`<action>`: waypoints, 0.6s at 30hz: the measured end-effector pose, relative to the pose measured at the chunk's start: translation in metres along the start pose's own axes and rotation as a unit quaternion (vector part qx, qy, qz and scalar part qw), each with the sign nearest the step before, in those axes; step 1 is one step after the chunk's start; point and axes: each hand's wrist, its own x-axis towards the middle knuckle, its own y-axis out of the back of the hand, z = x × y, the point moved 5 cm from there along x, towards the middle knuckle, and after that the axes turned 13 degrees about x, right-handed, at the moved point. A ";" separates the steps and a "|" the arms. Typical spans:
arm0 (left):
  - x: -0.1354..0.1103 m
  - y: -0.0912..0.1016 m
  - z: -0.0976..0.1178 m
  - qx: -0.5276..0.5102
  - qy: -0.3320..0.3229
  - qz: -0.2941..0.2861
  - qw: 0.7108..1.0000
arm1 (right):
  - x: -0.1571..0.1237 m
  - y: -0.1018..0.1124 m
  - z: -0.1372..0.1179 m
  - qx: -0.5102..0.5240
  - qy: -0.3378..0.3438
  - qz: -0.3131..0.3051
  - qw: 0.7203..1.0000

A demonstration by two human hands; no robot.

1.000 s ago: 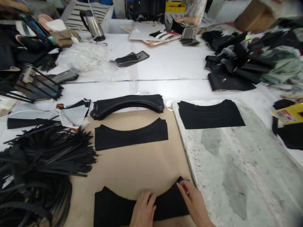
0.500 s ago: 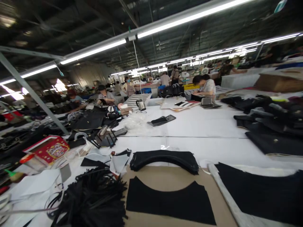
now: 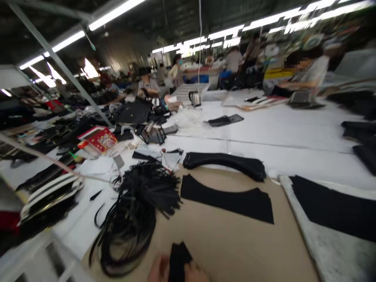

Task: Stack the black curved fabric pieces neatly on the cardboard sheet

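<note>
At the bottom edge, my left hand (image 3: 159, 268) and my right hand (image 3: 195, 272) grip a small black piece of material (image 3: 178, 256) from either side. Both hands are blurred and partly cut off by the frame. Beyond them on the tan board (image 3: 223, 239) lies a flat black cut piece (image 3: 226, 200) with a curved upper edge. Behind that is a stack of curved black pieces (image 3: 225, 161). To the left of my hands, a bundle of thin black strips (image 3: 138, 211) spreads in loops and loose ends.
A pale slab (image 3: 326, 235) bears another black piece (image 3: 335, 203) at right. A red box (image 3: 102, 138) and scraps lie at left, near a slanting metal post (image 3: 64, 66). A kettle (image 3: 195, 98) stands on the white table (image 3: 264, 121); several people work beyond.
My view has tilted down and turned left, so the tabletop scene sits higher and further right. My hands and the small black piece have come into view at the bottom.
</note>
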 end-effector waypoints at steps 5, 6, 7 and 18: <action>-0.055 0.011 -0.020 -0.103 0.033 -0.046 0.993 | -0.041 -0.021 0.028 0.121 -0.041 -0.029 0.991; -0.056 0.008 -0.017 -0.105 0.035 -0.053 0.992 | -0.042 -0.017 0.031 0.151 -0.039 -0.022 0.988; -0.056 0.004 -0.014 -0.105 0.038 -0.057 0.992 | -0.043 -0.013 0.034 0.181 -0.039 -0.015 0.983; -0.069 -0.021 0.001 0.024 -0.076 -0.154 0.985 | -0.097 0.060 0.101 0.461 -0.118 0.108 0.873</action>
